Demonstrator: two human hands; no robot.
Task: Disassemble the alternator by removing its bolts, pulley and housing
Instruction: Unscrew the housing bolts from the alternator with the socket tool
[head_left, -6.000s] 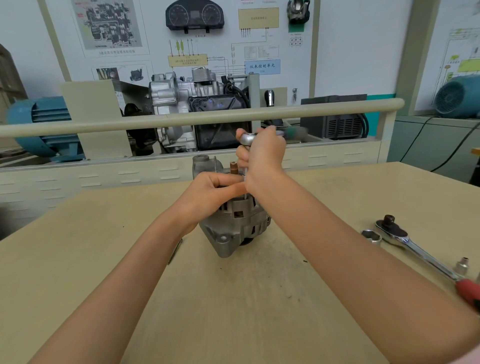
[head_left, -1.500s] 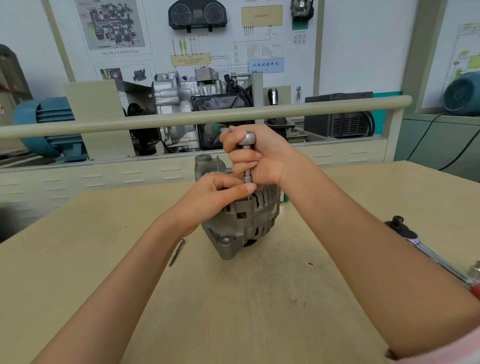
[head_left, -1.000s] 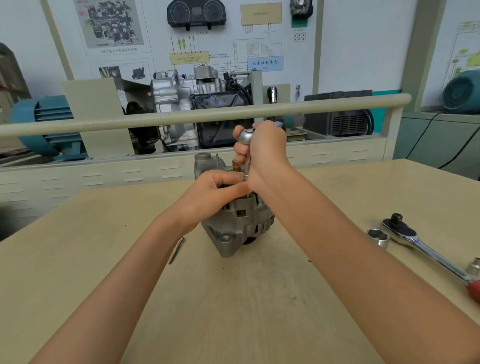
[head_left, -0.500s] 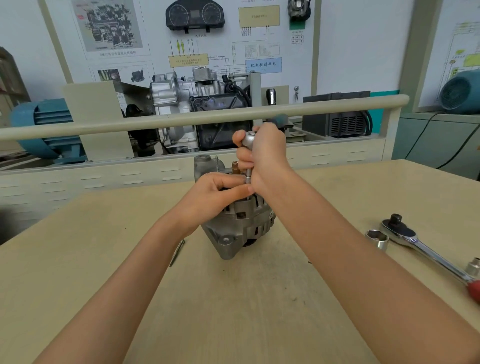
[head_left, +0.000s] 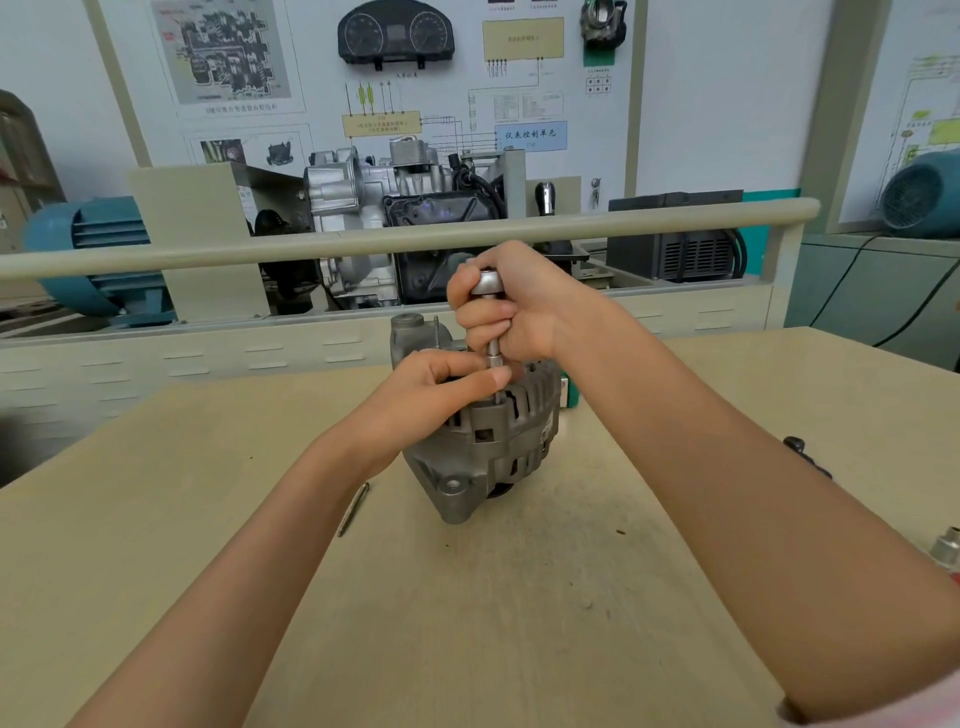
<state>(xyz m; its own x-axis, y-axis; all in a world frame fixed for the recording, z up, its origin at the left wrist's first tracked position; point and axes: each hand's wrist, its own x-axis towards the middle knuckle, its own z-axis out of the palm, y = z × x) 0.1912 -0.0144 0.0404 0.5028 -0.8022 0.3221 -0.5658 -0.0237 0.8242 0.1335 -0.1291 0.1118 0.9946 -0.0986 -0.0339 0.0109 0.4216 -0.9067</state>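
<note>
A grey cast alternator (head_left: 493, 452) stands on the beige table (head_left: 467, 623), pulley side down. My right hand (head_left: 524, 306) grips a small ratchet wrench (head_left: 489, 283) whose extension bar (head_left: 492, 358) runs straight down into the top of the housing. My left hand (head_left: 431, 395) rests on the alternator's top, its fingertips pinching the lower end of the bar. A thin loosened bolt (head_left: 437, 332) sticks up behind my left hand. The bolt under the socket is hidden.
A long bolt (head_left: 353, 509) lies on the table left of the alternator. Right of my forearm are the head of a larger ratchet (head_left: 808, 460) and a socket (head_left: 946, 545). A green item (head_left: 571, 392) stands behind the alternator. A rail (head_left: 415, 236) crosses beyond the table.
My right hand has swung the ratchet handle round from the right side toward the back left. The alternator and my left hand stay put. The view shifted slightly.
</note>
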